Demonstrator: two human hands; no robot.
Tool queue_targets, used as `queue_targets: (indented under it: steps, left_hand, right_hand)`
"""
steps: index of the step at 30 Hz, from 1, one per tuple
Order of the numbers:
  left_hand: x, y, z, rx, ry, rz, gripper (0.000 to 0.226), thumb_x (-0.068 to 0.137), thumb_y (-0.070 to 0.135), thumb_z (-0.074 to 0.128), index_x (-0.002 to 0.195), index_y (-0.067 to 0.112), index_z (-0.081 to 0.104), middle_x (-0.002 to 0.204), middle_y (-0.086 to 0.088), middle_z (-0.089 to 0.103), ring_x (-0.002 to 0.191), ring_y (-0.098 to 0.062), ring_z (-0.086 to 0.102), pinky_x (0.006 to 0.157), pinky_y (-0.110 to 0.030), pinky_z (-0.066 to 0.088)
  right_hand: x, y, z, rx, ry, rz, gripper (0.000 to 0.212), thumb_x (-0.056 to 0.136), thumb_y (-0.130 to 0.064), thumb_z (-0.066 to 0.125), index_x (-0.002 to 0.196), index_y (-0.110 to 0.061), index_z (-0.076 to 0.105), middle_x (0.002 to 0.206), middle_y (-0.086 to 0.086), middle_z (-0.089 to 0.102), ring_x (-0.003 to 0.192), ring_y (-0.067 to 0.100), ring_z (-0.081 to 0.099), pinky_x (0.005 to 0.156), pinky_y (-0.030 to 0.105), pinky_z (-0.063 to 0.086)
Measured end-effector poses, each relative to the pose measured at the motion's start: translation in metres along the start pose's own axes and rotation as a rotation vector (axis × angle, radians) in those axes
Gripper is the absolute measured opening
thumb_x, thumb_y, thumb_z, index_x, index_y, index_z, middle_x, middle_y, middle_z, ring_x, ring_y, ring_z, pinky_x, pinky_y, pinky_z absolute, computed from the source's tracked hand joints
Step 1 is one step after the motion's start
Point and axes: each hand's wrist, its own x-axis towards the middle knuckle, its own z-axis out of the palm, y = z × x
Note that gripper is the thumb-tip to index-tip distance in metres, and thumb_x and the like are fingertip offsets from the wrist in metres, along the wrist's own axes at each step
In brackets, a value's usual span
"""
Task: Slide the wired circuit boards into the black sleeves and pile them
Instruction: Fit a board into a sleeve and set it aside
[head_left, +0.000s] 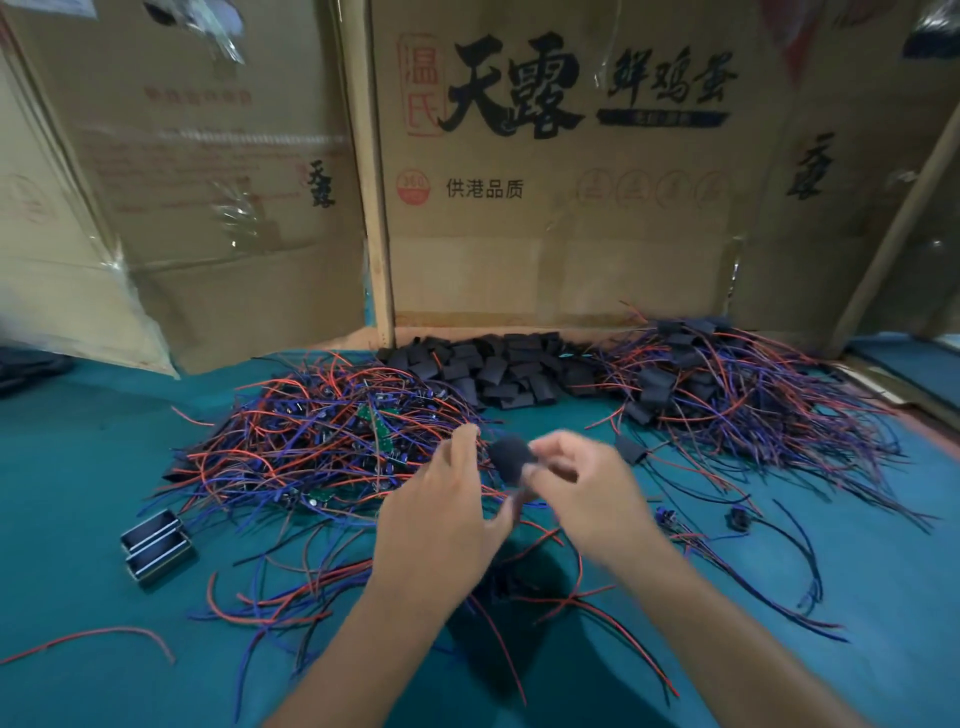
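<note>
Both hands meet above the middle of the green table (78, 467). My right hand (582, 488) pinches a black sleeve (511, 457), blurred by motion. My left hand (447, 504) is beside it with curled fingers and thumb at the sleeve's lower end, where red and blue wires hang down. A heap of bare wired circuit boards (332, 441) lies to the left. Empty black sleeves (493, 369) are piled at the back. Sleeved boards with wires (727, 395) lie heaped at the right.
Cardboard boxes (545, 182) wall off the back of the table. Two small metal cases (156, 545) lie at the left. Loose red and blue wires (311, 587) are scattered in front. One sleeved board (631, 449) and small parts (737, 519) lie at the right.
</note>
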Motion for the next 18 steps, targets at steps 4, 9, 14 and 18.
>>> queue_targets:
  steps: [4, 9, 14, 18]
  left_hand:
    - [-0.010, 0.016, 0.007, 0.056, -0.052, 0.119, 0.031, 0.094, 0.054, 0.045, 0.108, 0.028, 0.042, 0.103, 0.005, 0.064, 0.094, -0.021, 0.068, 0.067, -0.035, 0.046]
    - [-0.007, 0.011, 0.015, 0.076, -0.146, 0.080, 0.033, 0.097, 0.056, 0.042, 0.107, 0.025, 0.042, 0.105, -0.001, 0.067, 0.098, -0.028, 0.067, 0.069, -0.037, 0.041]
    - [-0.006, 0.011, 0.014, 0.035, -0.173, 0.112, 0.035, 0.096, 0.057, 0.045, 0.102, 0.023, 0.040, 0.103, -0.003, 0.067, 0.097, -0.031, 0.065, 0.066, -0.038, 0.035]
    - [-0.004, 0.010, 0.004, -0.089, -0.152, 0.177, 0.034, 0.091, 0.056, 0.048, 0.110, 0.028, 0.048, 0.097, 0.002, 0.067, 0.092, -0.028, 0.063, 0.066, -0.037, 0.037]
  right_hand:
    - [-0.026, 0.011, -0.002, -0.001, 0.017, 0.003, 0.017, 0.084, -0.007, 0.068, 0.081, -0.024, 0.067, 0.075, -0.010, 0.073, 0.070, 0.006, 0.067, 0.065, 0.022, 0.051]
    - [-0.021, 0.018, -0.002, -0.026, -0.058, 0.029, 0.012, 0.085, -0.011, 0.069, 0.077, -0.020, 0.067, 0.070, -0.006, 0.072, 0.063, 0.005, 0.063, 0.062, 0.024, 0.047]
    - [-0.021, 0.014, -0.004, 0.343, -0.148, 0.120, 0.022, 0.088, -0.019, 0.070, 0.071, -0.010, 0.060, 0.068, 0.010, 0.063, 0.066, 0.020, 0.058, 0.066, 0.033, 0.051]
    - [-0.021, 0.008, -0.011, 0.675, -0.259, 0.313, 0.028, 0.077, -0.032, 0.069, 0.073, -0.012, 0.049, 0.073, 0.012, 0.059, 0.061, 0.020, 0.058, 0.065, 0.034, 0.049]
